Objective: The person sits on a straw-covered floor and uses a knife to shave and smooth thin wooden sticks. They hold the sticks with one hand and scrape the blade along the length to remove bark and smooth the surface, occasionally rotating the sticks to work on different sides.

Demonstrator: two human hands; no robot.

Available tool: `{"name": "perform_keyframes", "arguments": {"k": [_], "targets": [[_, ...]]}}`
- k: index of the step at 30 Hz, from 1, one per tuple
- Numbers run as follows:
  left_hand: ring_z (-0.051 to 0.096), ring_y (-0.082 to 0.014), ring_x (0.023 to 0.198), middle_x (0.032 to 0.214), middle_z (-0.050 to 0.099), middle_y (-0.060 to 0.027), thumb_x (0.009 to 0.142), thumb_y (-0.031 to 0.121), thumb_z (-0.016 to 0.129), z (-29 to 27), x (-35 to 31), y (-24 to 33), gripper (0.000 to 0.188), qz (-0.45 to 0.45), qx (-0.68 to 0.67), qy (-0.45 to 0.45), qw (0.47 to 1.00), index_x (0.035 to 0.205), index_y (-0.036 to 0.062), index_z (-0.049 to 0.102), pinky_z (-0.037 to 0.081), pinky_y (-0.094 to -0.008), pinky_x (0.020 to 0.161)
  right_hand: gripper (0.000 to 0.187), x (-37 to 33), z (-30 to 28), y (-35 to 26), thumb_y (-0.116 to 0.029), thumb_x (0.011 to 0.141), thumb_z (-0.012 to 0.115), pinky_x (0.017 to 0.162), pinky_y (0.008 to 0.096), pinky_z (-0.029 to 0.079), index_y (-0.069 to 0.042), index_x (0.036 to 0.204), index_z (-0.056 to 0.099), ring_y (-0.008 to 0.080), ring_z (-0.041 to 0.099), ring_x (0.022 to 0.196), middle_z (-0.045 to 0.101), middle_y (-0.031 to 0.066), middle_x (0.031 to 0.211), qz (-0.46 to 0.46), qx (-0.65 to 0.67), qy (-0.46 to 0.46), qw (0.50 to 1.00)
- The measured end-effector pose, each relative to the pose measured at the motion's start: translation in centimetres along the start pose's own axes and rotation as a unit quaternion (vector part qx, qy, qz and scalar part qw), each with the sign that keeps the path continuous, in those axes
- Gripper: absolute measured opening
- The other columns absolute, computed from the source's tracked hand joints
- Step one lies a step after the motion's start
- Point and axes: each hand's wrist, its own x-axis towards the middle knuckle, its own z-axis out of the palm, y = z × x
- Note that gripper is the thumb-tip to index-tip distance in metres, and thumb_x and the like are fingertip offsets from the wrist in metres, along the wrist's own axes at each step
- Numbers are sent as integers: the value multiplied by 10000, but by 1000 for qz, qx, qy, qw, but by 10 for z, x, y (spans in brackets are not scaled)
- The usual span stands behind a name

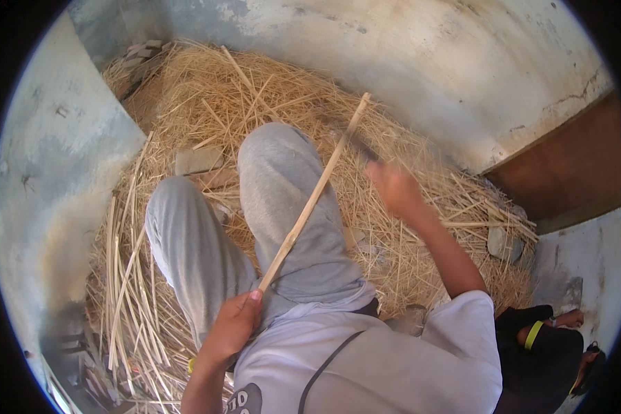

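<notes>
Left hand [238, 321] clenched round pale stick [309, 207] — thigh [277, 179] beneath, probably steadying it. Right hand [395, 190] clenched on blurred dark tool [363, 148].

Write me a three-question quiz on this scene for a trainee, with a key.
1. Which hand grips the near end of the wooden stick?
2. True or false: the stick lies on the floor.
3. The blurred dark tool in the right hand is nearest which part of the stick? A) near end B) middle C) far end

Key:
1. The left hand.
2. False; it is held up, slanting across the gray trousers in this view.
3. C
</notes>
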Motion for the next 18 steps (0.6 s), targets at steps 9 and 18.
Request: {"name": "perform_keyframes", "arguments": {"k": [9,18], "targets": [[429,-101,589,606,473,17,1069,402,443,1,10,-12,507,2,37,30,999,704,61,529,365,-278,553,517,23,-7,20,-535,969,552,491,457,486,-44,836,644,299,614,520,596,137,594,-81,6,-32,996],[385,-73,578,618,449,42,1066,417,446,11,11,-3,488,31,-4,22,999,747,59,539,339,-278,535,659,78,-31,21,-605,1005,439,495,419,495,-2,830,639,283,624,524,598,140,596,135,13,-102,985]]}}
